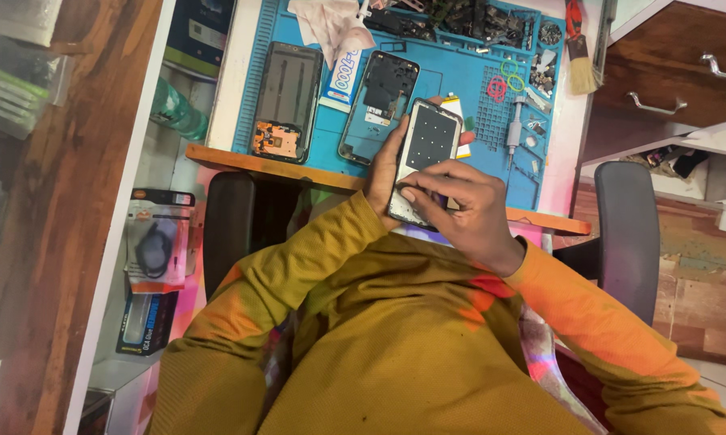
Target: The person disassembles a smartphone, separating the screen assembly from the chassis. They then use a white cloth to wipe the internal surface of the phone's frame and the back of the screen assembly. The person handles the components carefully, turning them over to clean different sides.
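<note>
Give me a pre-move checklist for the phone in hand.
1. Left hand grips phone: ok.
2. Right hand fingertips on phone's lower edge: ok.
3. Phone held above mat edge, not resting on it: ok.
4. Two other opened phones lie apart on mat: ok.
5. Screwdriver on mat near right hand: ok.
6. Tool in right hand: cannot tell.

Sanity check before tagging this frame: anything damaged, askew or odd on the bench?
Nothing spilled. Two opened black phone bodies lie on the blue work mat, insides exposed. The left hand holds a white-backed phone panel off the mat, the right hand pressing its lower edge. Small parts lie scattered at the mat's right side.
</note>
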